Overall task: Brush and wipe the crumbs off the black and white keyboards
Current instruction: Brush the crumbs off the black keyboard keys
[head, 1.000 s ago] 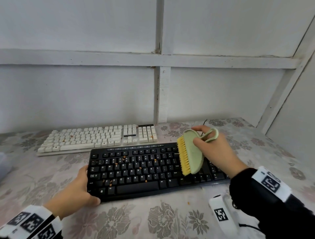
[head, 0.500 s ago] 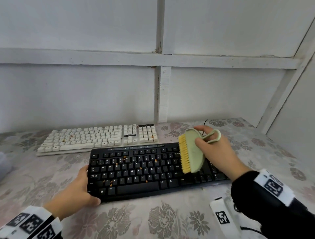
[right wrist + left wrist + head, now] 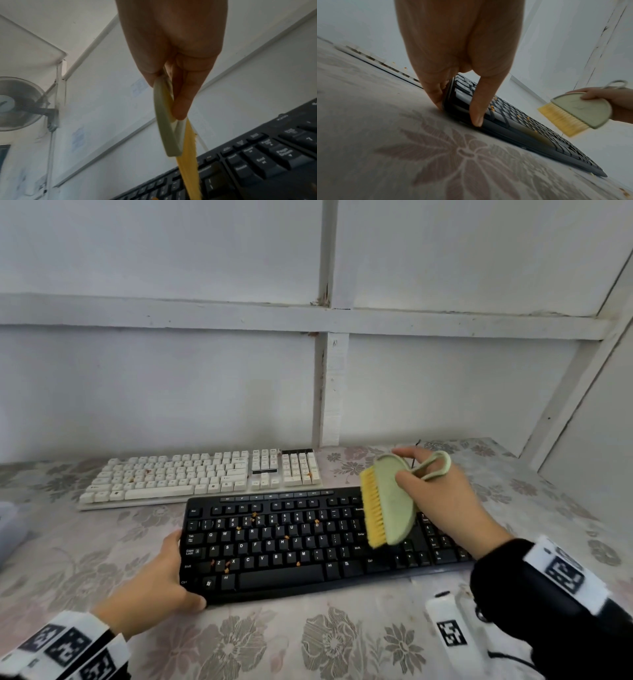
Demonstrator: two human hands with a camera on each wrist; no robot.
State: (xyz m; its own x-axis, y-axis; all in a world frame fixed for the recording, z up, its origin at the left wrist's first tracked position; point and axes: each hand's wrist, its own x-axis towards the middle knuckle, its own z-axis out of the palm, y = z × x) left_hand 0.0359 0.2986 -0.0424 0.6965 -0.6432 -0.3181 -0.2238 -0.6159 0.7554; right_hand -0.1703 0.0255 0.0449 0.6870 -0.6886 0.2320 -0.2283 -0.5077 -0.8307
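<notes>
Brush [image 3: 394, 505] between right-hand fingers [image 3: 402, 479], above black keyboard [image 3: 291, 546]

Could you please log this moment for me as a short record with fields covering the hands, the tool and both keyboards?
left hand: holds the left end of the black keyboard
right hand: grips the green brush
brush: yellow bristles point left, above the keyboard's right part
black keyboard: near, orange crumbs scattered on keys
white keyboard: behind it, a few crumbs on it
surface: floral tablecloth
</notes>
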